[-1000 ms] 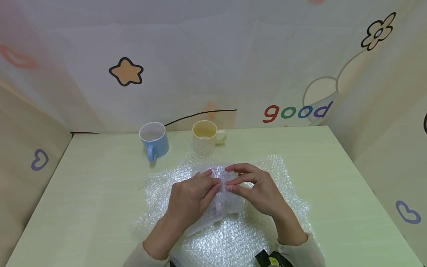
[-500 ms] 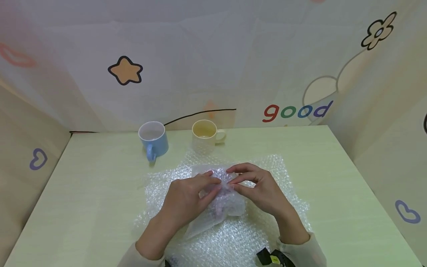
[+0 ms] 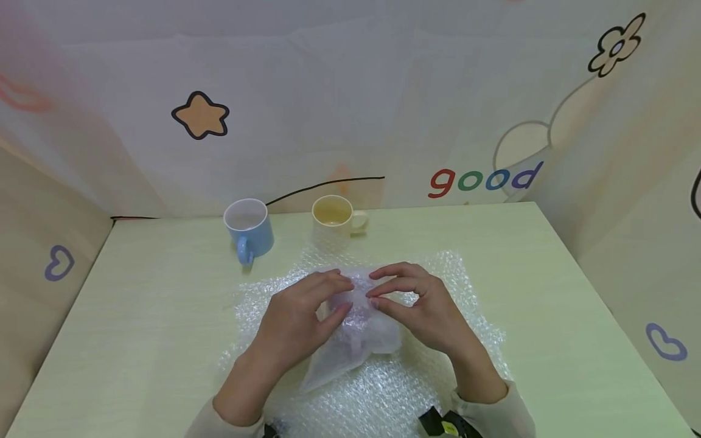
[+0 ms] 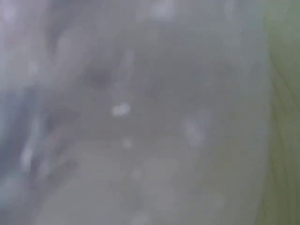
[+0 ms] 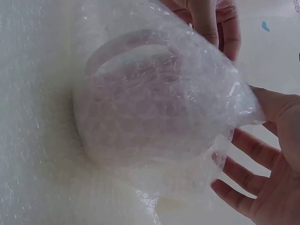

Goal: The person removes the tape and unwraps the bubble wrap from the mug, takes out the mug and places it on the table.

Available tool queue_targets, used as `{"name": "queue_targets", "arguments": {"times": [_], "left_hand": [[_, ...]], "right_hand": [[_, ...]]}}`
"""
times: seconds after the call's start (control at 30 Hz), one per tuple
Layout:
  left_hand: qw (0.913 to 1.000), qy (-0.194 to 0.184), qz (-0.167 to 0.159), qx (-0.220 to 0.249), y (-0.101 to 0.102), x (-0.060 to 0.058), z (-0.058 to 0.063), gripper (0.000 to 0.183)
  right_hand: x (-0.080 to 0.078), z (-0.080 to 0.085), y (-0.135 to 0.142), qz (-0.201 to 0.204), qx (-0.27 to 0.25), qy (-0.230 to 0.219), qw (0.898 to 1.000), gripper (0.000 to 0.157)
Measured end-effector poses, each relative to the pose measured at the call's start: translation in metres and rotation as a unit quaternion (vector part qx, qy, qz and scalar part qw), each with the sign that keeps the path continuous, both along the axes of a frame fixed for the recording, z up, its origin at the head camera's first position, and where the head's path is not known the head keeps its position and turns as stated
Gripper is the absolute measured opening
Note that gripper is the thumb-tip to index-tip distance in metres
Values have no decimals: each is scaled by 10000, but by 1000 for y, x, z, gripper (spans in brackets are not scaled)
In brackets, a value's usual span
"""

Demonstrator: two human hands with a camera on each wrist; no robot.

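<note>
A pale pinkish mug [image 5: 136, 103], its curved handle showing through, lies wrapped in bubble wrap [image 3: 350, 353] in the middle of the table. My right hand [image 3: 424, 304] pinches the wrap's upper edge between thumb and index finger, the other fingers extended. On the opposite side, my left hand [image 3: 301, 313] has its thumb and fingers spread apart beside the bundle. The right wrist view shows the left hand's fingers [image 5: 253, 178] loosely extended near the wrap's gathered corner. Blurred wrap fills most of the left wrist view, where no hand can be made out.
Beneath the bundle lies a larger bubble wrap sheet [image 3: 383, 398]. A blue mug [image 3: 254, 234] stands behind at the left, and a yellow mug [image 3: 332, 213] sits to its right, close to the sheet's far edge. The table [image 3: 137, 304] meets a printed cloth backdrop.
My left hand has drawn slightly left, its thumb and index finger parting from the wrap's top. The right hand stays nearly in place. The head view has shifted a little.
</note>
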State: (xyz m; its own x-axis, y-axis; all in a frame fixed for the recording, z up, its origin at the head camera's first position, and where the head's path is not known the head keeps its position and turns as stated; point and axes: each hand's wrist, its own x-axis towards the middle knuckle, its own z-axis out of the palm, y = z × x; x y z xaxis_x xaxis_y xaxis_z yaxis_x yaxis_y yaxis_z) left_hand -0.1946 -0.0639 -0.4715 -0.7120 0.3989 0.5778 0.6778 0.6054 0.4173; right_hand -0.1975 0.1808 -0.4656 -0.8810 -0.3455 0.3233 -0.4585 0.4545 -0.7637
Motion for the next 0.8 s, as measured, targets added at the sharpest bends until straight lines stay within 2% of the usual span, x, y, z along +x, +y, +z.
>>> {"name": "queue_targets", "arguments": {"times": [0.33,0.53,0.8], "left_hand": [[9998,-69,160,113,-5,-4,1,23],[9993,-216,293,22,-6,-5,3,31],[9993,-305,213,27,-7,-6,2,38]], "right_hand": [[0,3,-4,-319,-5,224,9992,22],[0,5,-4,-424,33,169,9990,28],[0,5,-3,-475,16,41,9989,29]]}}
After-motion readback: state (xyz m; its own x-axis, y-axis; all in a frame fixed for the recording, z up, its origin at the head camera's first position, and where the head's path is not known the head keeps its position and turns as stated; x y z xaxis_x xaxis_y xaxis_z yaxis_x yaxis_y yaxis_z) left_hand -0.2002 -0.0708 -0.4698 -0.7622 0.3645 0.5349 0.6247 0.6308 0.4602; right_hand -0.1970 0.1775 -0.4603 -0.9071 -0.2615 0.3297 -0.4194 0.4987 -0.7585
